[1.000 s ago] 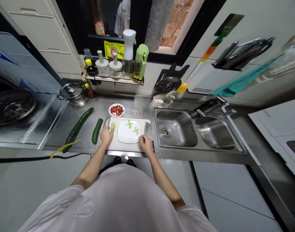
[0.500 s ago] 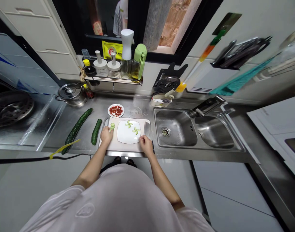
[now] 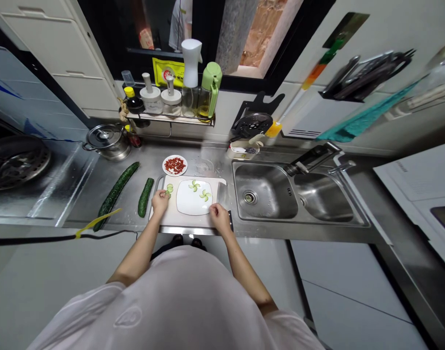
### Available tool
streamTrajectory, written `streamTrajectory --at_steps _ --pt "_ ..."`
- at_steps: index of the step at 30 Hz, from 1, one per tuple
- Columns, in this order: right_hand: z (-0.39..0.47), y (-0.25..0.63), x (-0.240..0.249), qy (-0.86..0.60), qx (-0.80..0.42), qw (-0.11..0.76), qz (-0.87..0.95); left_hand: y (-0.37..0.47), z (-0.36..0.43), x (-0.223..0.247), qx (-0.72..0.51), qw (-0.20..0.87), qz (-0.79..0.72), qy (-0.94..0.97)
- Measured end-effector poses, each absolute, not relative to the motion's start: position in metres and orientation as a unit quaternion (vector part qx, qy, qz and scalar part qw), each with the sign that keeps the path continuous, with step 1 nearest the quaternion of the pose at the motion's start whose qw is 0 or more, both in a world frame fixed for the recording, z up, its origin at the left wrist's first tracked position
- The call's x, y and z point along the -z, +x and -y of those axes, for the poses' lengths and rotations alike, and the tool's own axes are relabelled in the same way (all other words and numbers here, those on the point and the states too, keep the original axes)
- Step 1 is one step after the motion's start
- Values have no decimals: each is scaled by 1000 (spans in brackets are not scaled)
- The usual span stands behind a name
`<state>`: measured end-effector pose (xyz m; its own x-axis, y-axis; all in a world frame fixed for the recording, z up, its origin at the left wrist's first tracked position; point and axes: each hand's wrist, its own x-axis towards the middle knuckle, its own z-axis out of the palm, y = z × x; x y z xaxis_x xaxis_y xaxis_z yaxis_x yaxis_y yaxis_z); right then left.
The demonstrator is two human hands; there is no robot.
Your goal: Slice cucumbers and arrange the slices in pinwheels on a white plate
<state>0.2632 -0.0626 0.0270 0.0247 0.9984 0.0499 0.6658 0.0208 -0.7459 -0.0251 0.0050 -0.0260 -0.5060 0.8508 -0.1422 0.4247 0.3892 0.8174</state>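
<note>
A white square plate (image 3: pixel 191 206) lies on the pale cutting board (image 3: pixel 167 221). Two pinwheels of thin cucumber slices (image 3: pixel 205 195) are laid out on its upper right part. To the left of the plate, a small group of cut cucumber slices (image 3: pixel 169 187) rests on the board. My left hand (image 3: pixel 159 203) is at these slices, its fingertips pinched on a cucumber slice. By the plate's lower right corner is my right hand (image 3: pixel 220 218), fingers curled and pressed together; what they hold, if anything, is too small to see. A knife (image 3: pixel 223 194) lies along the board's right side, partly behind my right hand.
A cut cucumber (image 3: pixel 145 197) and a long whole cucumber (image 3: pixel 116 194) lie left of the board. Behind it stands a plate of red pieces (image 3: pixel 175 166). The double sink (image 3: pixel 266 192) is on the right, a lidded pot (image 3: pixel 108 141) at back left.
My left hand has drawn back slightly to the left, uncovering more of the slices on the board. My right hand stays by the plate's corner.
</note>
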Motion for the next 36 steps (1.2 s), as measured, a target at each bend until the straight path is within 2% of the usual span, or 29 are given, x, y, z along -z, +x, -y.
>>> streamTrajectory --at_steps 5,12,18,23,28,36 --pt "62 262 -31 -646 -276 312 640 -20 -2 15 -462 360 -740 330" --pt "42 250 -54 -613 -306 355 635 11 -6 -55 -554 464 -623 300" --pt "17 231 -98 -564 -319 418 636 36 -5 -116 -595 501 -522 351" --pt "6 219 -132 -529 -326 467 629 46 2 -144 -599 500 -500 376" --pt "1 205 -143 -512 -350 461 634 36 -1 -122 -608 471 -522 369" --pt "5 198 -127 -504 -361 460 636 -12 -20 -12 -507 378 -700 330"
